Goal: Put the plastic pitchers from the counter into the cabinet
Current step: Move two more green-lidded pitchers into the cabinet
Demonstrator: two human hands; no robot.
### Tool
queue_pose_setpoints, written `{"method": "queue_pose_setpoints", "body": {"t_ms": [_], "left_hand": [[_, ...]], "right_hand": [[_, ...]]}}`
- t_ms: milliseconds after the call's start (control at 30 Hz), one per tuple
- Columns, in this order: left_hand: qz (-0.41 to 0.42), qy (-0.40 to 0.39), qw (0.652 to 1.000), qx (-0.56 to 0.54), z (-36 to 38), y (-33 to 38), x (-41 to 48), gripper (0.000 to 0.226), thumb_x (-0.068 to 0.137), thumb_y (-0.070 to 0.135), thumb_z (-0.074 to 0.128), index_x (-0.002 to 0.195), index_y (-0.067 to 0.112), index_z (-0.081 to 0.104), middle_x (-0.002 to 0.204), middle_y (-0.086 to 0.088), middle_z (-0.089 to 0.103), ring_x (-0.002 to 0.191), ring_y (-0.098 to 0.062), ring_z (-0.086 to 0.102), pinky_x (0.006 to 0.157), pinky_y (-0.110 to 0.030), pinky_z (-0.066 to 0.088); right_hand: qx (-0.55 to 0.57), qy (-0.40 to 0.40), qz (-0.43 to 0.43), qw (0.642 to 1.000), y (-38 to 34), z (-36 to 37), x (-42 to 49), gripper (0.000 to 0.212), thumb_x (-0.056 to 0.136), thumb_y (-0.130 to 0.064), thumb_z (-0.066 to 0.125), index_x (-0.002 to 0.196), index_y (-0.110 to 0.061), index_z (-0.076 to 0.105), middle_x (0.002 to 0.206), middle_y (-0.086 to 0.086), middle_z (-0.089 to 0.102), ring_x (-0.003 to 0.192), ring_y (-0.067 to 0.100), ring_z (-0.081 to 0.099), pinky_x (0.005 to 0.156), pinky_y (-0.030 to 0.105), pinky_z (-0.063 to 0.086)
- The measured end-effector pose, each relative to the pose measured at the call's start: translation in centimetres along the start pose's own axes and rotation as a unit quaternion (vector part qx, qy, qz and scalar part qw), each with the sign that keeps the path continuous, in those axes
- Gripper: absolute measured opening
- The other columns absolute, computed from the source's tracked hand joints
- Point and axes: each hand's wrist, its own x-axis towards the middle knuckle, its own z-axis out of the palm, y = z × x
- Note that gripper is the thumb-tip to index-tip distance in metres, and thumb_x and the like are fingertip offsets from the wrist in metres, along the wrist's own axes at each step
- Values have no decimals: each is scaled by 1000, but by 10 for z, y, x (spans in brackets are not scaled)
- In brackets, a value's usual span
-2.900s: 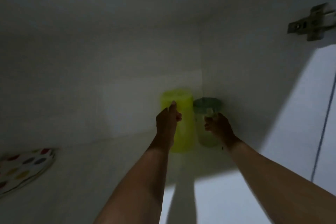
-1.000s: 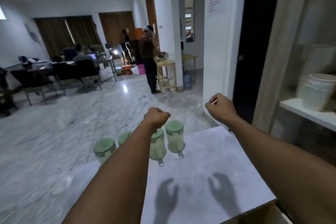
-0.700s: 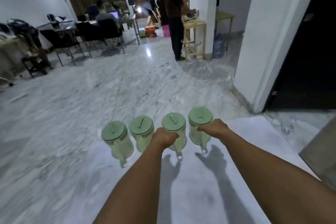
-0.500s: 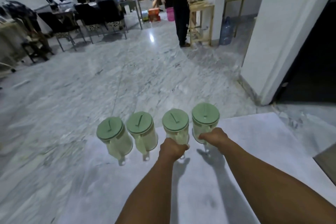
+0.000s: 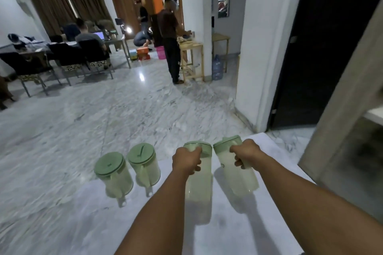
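Counter (image 5: 207, 232): I had the pale marble top filling the view from 5 to 7 o'clock, its far edge carrying the pitchers.
Standing pitchers: two green-lidded ones, (image 5: 113, 174) and (image 5: 144, 164), sat at 9 o'clock of my hands, just beside each other.
Held pitchers: one (image 5: 198, 180) hung from my left hand, the other (image 5: 236, 172) tilted in my right.
Left hand (image 5: 187, 160): clenched round its pitcher's handle.
Right hand (image 5: 244, 153): likewise wrapped on a handle.
Handling: I judged them light, stiff, apparently empty plastic; the handle was the sure hold.
Cabinet: its frame showed at 3 o'clock.
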Motion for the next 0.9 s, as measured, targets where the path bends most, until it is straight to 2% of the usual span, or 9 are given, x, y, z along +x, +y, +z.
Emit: {"method": "queue_pose_setpoints", "body": {"t_ms": [100, 267, 333, 400, 567, 667, 767, 833, 900], "left_hand": [[47, -63, 997, -1, 12, 23, -57, 27, 93, 32, 62, 85, 6, 57, 80, -13, 68, 53, -25, 67, 57, -31, 52], [109, -210, 970, 59, 57, 56, -171, 44, 92, 46, 64, 104, 4, 61, 83, -10, 65, 51, -23, 68, 59, -30, 53], [109, -294, 943, 115, 81, 70, -220, 50, 92, 52, 62, 108, 5, 63, 81, -9, 64, 56, -23, 69, 67, -32, 55], [113, -378, 903, 171, 111, 87, -270, 49, 92, 56, 60, 100, 8, 64, 75, -7, 62, 61, -22, 67, 74, -34, 54], [150, -519, 813, 220, 203, 122, -410, 46, 91, 62, 56, 85, 16, 59, 66, -2, 55, 58, -17, 57, 67, -28, 47], [193, -566, 775, 206, 258, 135, -496, 46, 92, 62, 54, 84, 18, 60, 70, -2, 56, 60, -17, 56, 66, -29, 45], [254, -585, 754, 154, 308, 144, -579, 57, 94, 69, 42, 100, 15, 60, 84, -5, 57, 68, -18, 58, 61, -29, 47], [270, -590, 756, 82, 344, 150, -625, 65, 95, 70, 38, 114, 11, 58, 89, -6, 56, 68, -19, 59, 58, -28, 48], [267, -597, 756, 24, 385, 153, -661, 62, 98, 64, 38, 120, 9, 57, 90, -7, 55, 66, -20, 60, 60, -28, 47]], "right_hand": [[21, 52, -13, 998, 19, -52, -66, 17, 81, -14, 62, 82, -8, 47, 64, 12, 50, 45, 23, 49, 53, 30, 43], [23, 114, -8, 993, 69, -153, -215, 13, 83, -15, 63, 85, -9, 52, 64, 11, 46, 45, 19, 39, 44, 23, 32], [-5, 119, 16, 993, 90, -198, -286, 10, 84, -15, 61, 82, -7, 58, 59, 8, 45, 42, 17, 37, 44, 22, 29], [-37, 132, 69, 988, 114, -246, -353, 16, 85, -19, 60, 73, -8, 58, 50, 5, 45, 36, 16, 36, 42, 18, 29], [-40, 197, 197, 960, 181, -359, -503, 19, 89, -34, 58, 78, -18, 57, 54, -3, 42, 39, 10, 31, 39, 19, 23], [-2, 305, 206, 930, 215, -410, -581, 25, 94, -32, 54, 75, -15, 52, 56, -1, 40, 42, 11, 30, 39, 20, 23], [41, 422, 158, 892, 246, -451, -642, 23, 95, -34, 53, 85, -12, 54, 60, 3, 42, 48, 15, 36, 44, 24, 27], [91, 514, 104, 847, 270, -478, -664, 26, 93, -38, 57, 92, -12, 60, 62, 5, 45, 51, 17, 43, 47, 25, 31], [156, 583, 45, 796, 292, -505, -672, 34, 91, -50, 57, 99, -16, 61, 63, 5, 47, 52, 18, 49, 50, 24, 35]]}}
